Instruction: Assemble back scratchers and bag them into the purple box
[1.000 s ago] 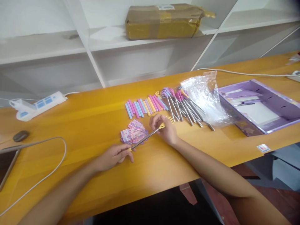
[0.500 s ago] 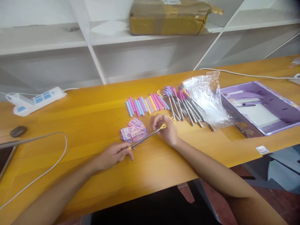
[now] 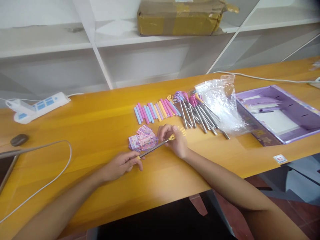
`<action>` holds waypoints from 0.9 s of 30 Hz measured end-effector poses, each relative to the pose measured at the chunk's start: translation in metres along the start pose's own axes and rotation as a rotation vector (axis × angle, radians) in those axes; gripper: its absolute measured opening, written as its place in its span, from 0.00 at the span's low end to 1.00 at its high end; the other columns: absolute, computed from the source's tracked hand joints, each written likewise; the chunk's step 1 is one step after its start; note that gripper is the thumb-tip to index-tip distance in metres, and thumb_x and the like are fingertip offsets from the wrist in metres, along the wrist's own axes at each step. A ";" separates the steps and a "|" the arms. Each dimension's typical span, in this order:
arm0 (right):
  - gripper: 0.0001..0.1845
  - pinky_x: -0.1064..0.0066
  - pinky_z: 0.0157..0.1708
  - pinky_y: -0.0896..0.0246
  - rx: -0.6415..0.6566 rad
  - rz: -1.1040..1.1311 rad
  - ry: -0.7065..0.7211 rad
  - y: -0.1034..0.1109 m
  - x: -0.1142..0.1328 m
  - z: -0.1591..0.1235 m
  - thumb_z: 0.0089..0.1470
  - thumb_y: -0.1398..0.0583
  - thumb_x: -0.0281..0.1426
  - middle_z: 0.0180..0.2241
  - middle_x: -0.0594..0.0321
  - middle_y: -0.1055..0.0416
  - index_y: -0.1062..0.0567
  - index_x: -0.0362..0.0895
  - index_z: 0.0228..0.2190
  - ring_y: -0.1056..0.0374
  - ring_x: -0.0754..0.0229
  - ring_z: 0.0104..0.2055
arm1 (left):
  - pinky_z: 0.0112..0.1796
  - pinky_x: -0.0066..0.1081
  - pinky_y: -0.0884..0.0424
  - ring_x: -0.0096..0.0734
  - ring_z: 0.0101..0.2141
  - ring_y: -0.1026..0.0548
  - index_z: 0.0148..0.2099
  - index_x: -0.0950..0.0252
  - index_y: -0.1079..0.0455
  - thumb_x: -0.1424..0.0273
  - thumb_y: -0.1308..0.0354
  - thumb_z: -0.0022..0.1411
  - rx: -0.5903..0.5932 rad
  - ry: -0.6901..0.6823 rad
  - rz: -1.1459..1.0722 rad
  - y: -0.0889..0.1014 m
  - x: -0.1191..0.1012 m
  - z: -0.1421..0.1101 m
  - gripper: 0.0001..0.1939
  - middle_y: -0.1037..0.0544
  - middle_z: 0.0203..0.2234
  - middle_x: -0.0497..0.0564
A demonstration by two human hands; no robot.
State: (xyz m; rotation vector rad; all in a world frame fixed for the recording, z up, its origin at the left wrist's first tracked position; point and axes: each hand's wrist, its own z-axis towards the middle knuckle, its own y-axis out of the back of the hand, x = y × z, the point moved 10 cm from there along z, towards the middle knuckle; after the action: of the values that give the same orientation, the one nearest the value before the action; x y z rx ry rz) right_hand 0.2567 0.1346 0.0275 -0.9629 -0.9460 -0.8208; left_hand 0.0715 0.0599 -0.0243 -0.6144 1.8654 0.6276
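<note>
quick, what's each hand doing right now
left hand: closed on the yellow end of a metal rod
right hand: curled around its yellow claw end

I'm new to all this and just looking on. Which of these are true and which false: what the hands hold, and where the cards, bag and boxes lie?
1. The left hand and right hand hold the same metal rod. True.
2. The taped cardboard box stands on the table. False: it sits on the shelf behind.
3. The clear plastic bag lies between the bunch of rods and the purple box. True.
4. The small printed cards are inside the purple box. False: they lie in an overlapping heap on the table.
5. The held rod has a yellow, claw-like end by the right hand. True.
</note>
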 end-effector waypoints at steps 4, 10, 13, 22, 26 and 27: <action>0.32 0.71 0.21 0.50 0.007 0.012 0.002 -0.007 0.000 -0.003 0.73 0.52 0.54 0.26 0.61 0.34 0.27 0.44 0.30 0.42 0.64 0.24 | 0.26 0.26 0.41 0.23 0.24 0.40 0.53 0.66 0.23 0.52 0.52 0.79 0.015 0.006 0.011 -0.001 0.001 0.000 0.25 0.19 0.39 0.53; 0.34 0.69 0.24 0.48 0.033 0.038 -0.009 -0.019 -0.003 -0.006 0.72 0.52 0.57 0.26 0.62 0.36 0.32 0.44 0.26 0.47 0.65 0.23 | 0.26 0.26 0.42 0.24 0.24 0.39 0.51 0.66 0.22 0.52 0.51 0.79 0.010 0.004 0.019 -0.001 0.003 0.001 0.25 0.20 0.37 0.52; 0.34 0.69 0.24 0.49 0.061 0.046 0.008 -0.026 -0.004 -0.009 0.73 0.53 0.56 0.27 0.62 0.36 0.33 0.44 0.26 0.47 0.65 0.23 | 0.26 0.27 0.41 0.24 0.24 0.39 0.51 0.66 0.22 0.52 0.52 0.79 0.012 -0.001 0.040 -0.002 0.002 0.001 0.25 0.20 0.36 0.52; 0.33 0.68 0.27 0.49 0.113 0.070 0.024 -0.042 -0.010 -0.015 0.74 0.54 0.54 0.27 0.63 0.37 0.33 0.44 0.27 0.47 0.65 0.23 | 0.33 0.28 0.35 0.26 0.27 0.33 0.47 0.66 0.22 0.54 0.54 0.80 0.003 -0.068 0.164 -0.004 -0.009 0.000 0.25 0.20 0.35 0.51; 0.33 0.67 0.28 0.48 0.117 0.050 0.005 -0.044 -0.016 -0.019 0.73 0.55 0.56 0.27 0.63 0.36 0.33 0.44 0.28 0.47 0.65 0.23 | 0.39 0.30 0.33 0.30 0.32 0.27 0.45 0.65 0.23 0.56 0.55 0.81 -0.002 -0.117 0.212 -0.005 -0.017 0.000 0.24 0.19 0.36 0.51; 0.33 0.67 0.29 0.47 0.122 0.049 0.007 -0.045 -0.017 -0.019 0.74 0.55 0.55 0.28 0.63 0.36 0.33 0.44 0.28 0.46 0.65 0.23 | 0.41 0.30 0.32 0.31 0.34 0.26 0.44 0.65 0.23 0.57 0.55 0.81 -0.002 -0.134 0.227 -0.006 -0.018 0.000 0.24 0.18 0.37 0.51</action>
State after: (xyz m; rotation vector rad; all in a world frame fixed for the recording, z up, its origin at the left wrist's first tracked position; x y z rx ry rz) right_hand 0.2160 0.1033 0.0202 -0.8738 -0.9518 -0.7172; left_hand 0.0822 0.0576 -0.0081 -0.3553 1.8219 0.7989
